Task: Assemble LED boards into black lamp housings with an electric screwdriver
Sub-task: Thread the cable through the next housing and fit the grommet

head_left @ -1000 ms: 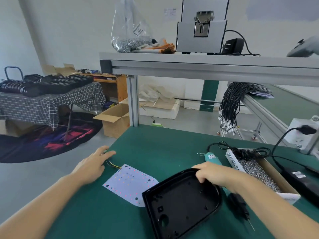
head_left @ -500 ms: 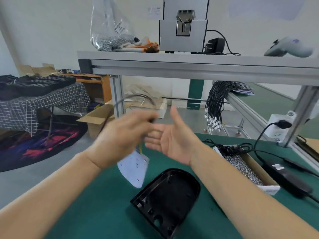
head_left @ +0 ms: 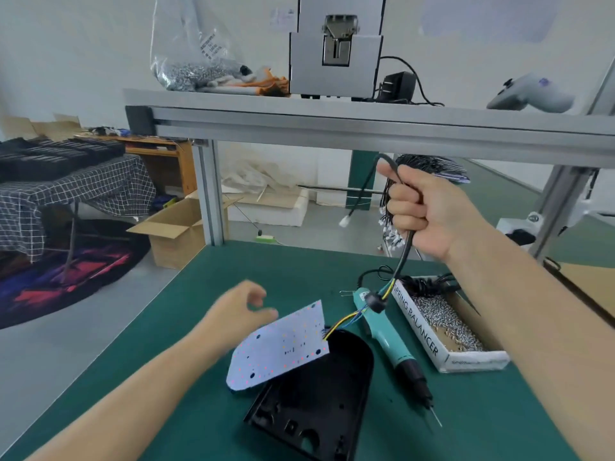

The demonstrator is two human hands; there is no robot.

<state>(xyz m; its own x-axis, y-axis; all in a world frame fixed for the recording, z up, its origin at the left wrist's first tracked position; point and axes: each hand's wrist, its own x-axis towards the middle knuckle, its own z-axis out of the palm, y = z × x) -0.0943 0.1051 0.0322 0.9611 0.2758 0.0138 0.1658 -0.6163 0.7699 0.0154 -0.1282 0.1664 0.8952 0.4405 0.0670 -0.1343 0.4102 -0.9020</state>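
A white LED board [head_left: 283, 344] hangs tilted over the black lamp housing [head_left: 319, 397], which lies open side up on the green bench. The board's black cable [head_left: 404, 251] rises to my right hand [head_left: 422, 211], which grips it in a fist above the bench; the cable's white plug [head_left: 344, 221] dangles left of that hand. My left hand [head_left: 243, 311] hovers blurred by the board's upper left edge, fingers loosely curled, holding nothing that I can see. A teal electric screwdriver [head_left: 389, 341] lies on the bench right of the housing, bit pointing toward me.
A cardboard box of screws [head_left: 446, 327] marked SPRING BALANCER sits right of the screwdriver. An aluminium shelf [head_left: 366, 124] spans overhead with a bag of screws [head_left: 189, 61] and a grey machine [head_left: 336, 44]. A bundle of black cables [head_left: 396, 227] hangs behind my right hand.
My right hand has taken the cable and lifted it up to the right. My left hand let go and dropped toward the board, which now hangs over the housing.
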